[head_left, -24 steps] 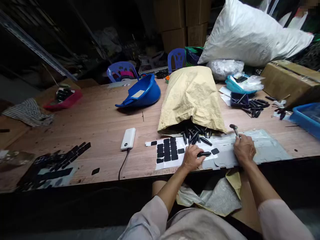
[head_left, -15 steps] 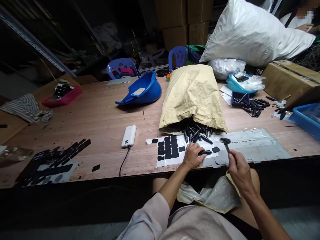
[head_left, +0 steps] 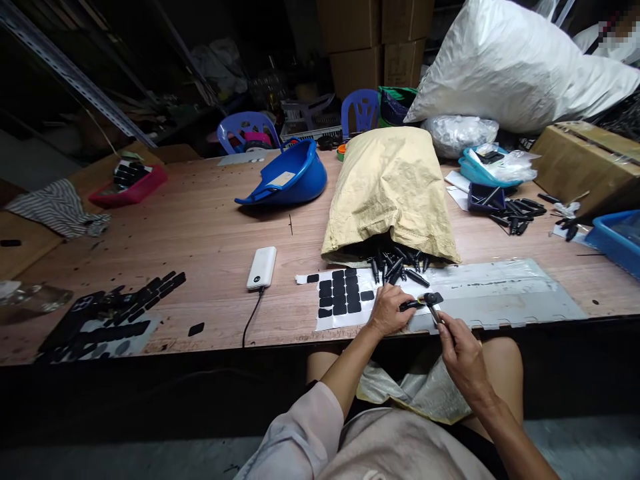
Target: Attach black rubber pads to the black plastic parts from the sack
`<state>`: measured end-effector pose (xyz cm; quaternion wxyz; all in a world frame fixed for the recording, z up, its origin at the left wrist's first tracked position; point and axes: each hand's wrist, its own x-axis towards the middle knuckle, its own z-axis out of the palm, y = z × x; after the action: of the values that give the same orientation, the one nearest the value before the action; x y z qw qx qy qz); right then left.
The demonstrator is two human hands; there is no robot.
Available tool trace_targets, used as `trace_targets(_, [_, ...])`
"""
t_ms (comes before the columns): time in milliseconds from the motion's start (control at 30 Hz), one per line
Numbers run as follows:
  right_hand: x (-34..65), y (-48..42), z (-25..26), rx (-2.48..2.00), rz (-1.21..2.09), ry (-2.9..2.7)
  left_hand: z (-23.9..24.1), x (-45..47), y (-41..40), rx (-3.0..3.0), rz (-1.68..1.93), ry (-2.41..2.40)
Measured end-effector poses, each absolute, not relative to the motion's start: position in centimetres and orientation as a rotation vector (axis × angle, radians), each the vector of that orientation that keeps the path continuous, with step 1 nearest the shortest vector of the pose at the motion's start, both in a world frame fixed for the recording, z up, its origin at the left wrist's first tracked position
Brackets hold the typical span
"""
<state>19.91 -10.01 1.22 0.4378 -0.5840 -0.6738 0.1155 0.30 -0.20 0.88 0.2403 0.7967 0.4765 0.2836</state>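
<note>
Now hammer (head_left: pixel 433 309) shifted left, by black piece (head_left: pixel 409 305), hands (head_left: pixel 463 351) closer

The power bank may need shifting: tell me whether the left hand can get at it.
Likely yes, if the left hand lets go of the slim black piece: the white power bank lies to its left, with just the flat white sheet of black patches between.

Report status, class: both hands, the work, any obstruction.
Left hand holding black piece. Right hand gripping hammer, beside piece's tip, contact unclear. No obstruction visible between them.
</note>
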Motion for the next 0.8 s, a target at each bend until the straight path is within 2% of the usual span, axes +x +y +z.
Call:
trace_targets(333, [18.6, -10.5, 2.8, -1.394, 0.158, -1.726, 0.7, 0.3, 0.1, 2.160, 0.757, 1.313])
trace_targets(800, [19.4, -10.0, 2.1, -1.496, 0.140, -1.705, 0.7, 0.2, 0.3, 2.119, 0.739, 1.315])
